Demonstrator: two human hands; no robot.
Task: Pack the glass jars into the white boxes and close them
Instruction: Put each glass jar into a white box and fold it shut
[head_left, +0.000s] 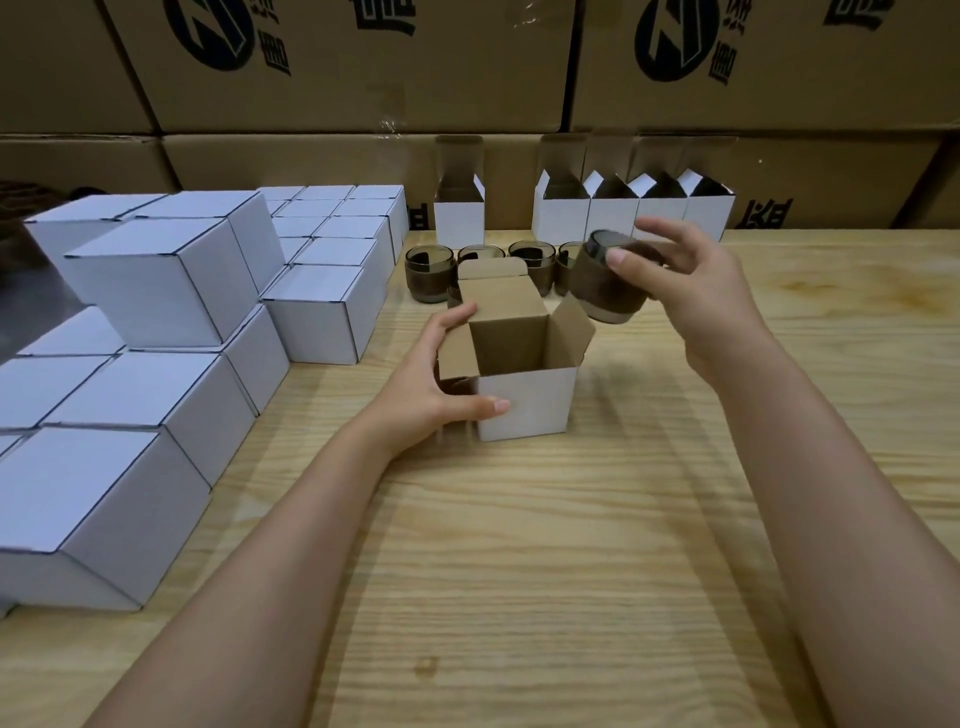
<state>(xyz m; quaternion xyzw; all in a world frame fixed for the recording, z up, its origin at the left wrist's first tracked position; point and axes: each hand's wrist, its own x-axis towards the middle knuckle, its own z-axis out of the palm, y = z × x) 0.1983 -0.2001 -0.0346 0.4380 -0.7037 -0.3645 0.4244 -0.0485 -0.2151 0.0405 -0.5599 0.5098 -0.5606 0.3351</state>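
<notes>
Wooden table (571, 571) runs from under the camera to a wall of brown cartons (363, 67). Closed white boxes (156, 291) stacked along the left. Empty white boxes (639, 208), lids up, line the back edge. A row of glass jars (430, 273) in brown sleeves stands just in front of them.

Step in hand: loading one jar. Open box (524, 400) sits mid-table, flaps up, cavity looks empty. Held jar (602, 283) is in the air, above and to the right of the box mouth, tilted, not yet over the opening.

To do it well, I judge:
- Right the jar and centre it over the opening.
- Lower it base first and straight, since the fit looks snug.
- Clear the right side flap, which leans out toward the jar.
- It is glass, so set it down rather than drop it.
- Brace the box against sliding.

Right hand (696, 296) grasps the jar's side, thumb on the near wall under the rim, fingers behind, one finger raised free. Left hand (436, 374) holds the box: thumb on the white front face, fingers round the left flap and far corner.
</notes>
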